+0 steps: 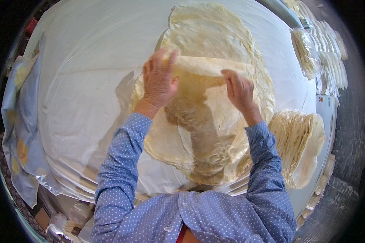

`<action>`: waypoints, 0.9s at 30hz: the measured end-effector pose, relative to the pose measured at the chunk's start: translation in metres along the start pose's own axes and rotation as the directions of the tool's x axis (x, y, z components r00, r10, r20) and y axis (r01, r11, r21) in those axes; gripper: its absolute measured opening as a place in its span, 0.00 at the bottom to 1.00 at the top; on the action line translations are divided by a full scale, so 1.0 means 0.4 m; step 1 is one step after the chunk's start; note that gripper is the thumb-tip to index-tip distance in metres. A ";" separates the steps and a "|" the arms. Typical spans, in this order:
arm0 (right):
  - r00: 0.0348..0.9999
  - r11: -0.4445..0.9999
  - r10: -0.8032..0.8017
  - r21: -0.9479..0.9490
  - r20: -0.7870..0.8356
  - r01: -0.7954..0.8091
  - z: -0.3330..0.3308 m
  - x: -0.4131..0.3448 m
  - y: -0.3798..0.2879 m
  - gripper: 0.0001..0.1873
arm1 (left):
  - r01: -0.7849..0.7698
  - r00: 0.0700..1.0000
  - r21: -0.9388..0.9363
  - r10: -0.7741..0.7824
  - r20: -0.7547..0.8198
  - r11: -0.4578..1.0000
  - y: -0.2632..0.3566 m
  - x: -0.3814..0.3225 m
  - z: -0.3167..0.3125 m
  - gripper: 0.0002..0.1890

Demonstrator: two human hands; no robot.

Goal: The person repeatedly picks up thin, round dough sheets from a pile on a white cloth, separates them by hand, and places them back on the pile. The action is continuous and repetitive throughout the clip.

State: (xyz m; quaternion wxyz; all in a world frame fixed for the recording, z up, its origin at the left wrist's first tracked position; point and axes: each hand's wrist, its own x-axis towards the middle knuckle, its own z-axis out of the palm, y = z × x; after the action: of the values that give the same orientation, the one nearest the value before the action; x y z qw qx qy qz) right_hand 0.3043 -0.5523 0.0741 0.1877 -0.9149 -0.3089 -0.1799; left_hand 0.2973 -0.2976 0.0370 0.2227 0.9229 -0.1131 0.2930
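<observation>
A pile of large, thin, pale flatbread sheets (206, 36) spreads over a white cloth before me, overlapping unevenly. The top sheet has a folded band (211, 65) running crosswise between my hands. My left hand (158, 79) lies palm down at the band's left end, fingers apart and slightly blurred; its thumb points right. At the band's near edge, towards its right end, my right hand (239, 90) has curled fingers pinching the thin sheet. Shadows of my arms fall across the nearer sheets. Whatever lies under the left fingers is hidden.
A folded stack of flatbread (295, 145) stands to the right. Beyond it are a plastic-wrapped bundle (305, 54) and several packed ones (330, 54). The white cloth (79, 100) covers the work surface. Bluish patterned sheeting (27, 127) hangs at the left edge.
</observation>
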 end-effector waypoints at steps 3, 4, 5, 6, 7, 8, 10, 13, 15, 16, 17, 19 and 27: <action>0.999 0.999 0.003 0.041 -0.049 -0.001 -0.039 -0.066 -0.096 0.06 | -0.202 0.959 -0.214 0.237 0.157 0.956 0.060 0.008 -0.006 0.31; 0.999 0.998 0.010 0.060 -0.051 -0.007 -0.046 -0.091 -0.110 0.07 | -0.263 0.927 -0.202 0.305 0.219 0.943 0.077 0.015 -0.018 0.25; 0.992 0.992 0.072 0.111 -0.102 -0.061 -0.052 -0.118 -0.132 0.06 | -0.272 0.922 -0.230 0.322 0.216 0.934 0.098 0.008 -0.028 0.22; 0.979 0.981 0.136 0.157 -0.153 -0.112 -0.059 -0.145 -0.158 0.06 | -0.285 0.916 -0.261 0.342 0.207 0.922 0.120 0.005 -0.034 0.18; 0.959 0.965 0.201 0.210 -0.198 -0.159 -0.065 -0.177 -0.189 0.06 | -0.296 0.911 -0.289 0.360 0.201 0.911 0.138 -0.001 -0.044 0.14; 0.917 0.895 0.336 0.377 -0.217 -0.238 -0.075 -0.215 -0.225 0.04 | -0.313 0.909 -0.292 0.374 0.185 0.904 0.153 -0.006 -0.060 0.12; 0.628 0.420 0.777 0.779 -0.044 -0.466 -0.084 -0.323 -0.281 0.09 | -0.339 0.904 -0.306 0.398 0.155 0.889 0.189 -0.028 -0.097 0.08; 0.510 -0.479 0.711 0.865 0.483 -0.152 -0.088 -0.407 -0.313 0.28 | -0.302 0.861 -0.315 0.400 0.316 0.900 0.261 -0.085 -0.162 0.16; 0.525 -0.635 0.657 0.773 0.541 -0.002 -0.117 -0.403 -0.344 0.31 | -0.303 0.849 -0.346 0.416 0.326 0.888 0.307 -0.130 -0.197 0.14; 0.541 -0.650 0.644 0.760 0.542 0.013 -0.127 -0.411 -0.338 0.31 | -0.307 0.845 -0.359 0.426 0.323 0.882 0.327 -0.150 -0.214 0.13; 0.556 -0.665 0.630 0.746 0.542 0.026 -0.137 -0.419 -0.317 0.32 | -0.310 0.842 -0.372 0.435 0.319 0.875 0.343 -0.162 -0.228 0.12; 0.507 -0.707 0.632 0.704 0.586 0.068 -0.155 -0.429 -0.309 0.31 | -0.281 0.836 -0.423 0.436 0.333 0.861 0.382 -0.178 -0.257 0.08; 0.563 0.144 0.826 0.972 -0.016 -0.184 -0.285 -0.430 -0.290 0.23 | -0.171 0.903 -0.680 0.390 0.182 0.713 0.534 -0.241 -0.388 0.06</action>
State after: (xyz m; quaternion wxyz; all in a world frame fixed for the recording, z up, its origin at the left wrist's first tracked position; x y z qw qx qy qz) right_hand 0.0786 -0.6041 0.1233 0.7852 -0.5939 0.0740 -0.1587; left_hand 0.0714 -0.4030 0.1668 0.4596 0.7934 -0.3819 0.1163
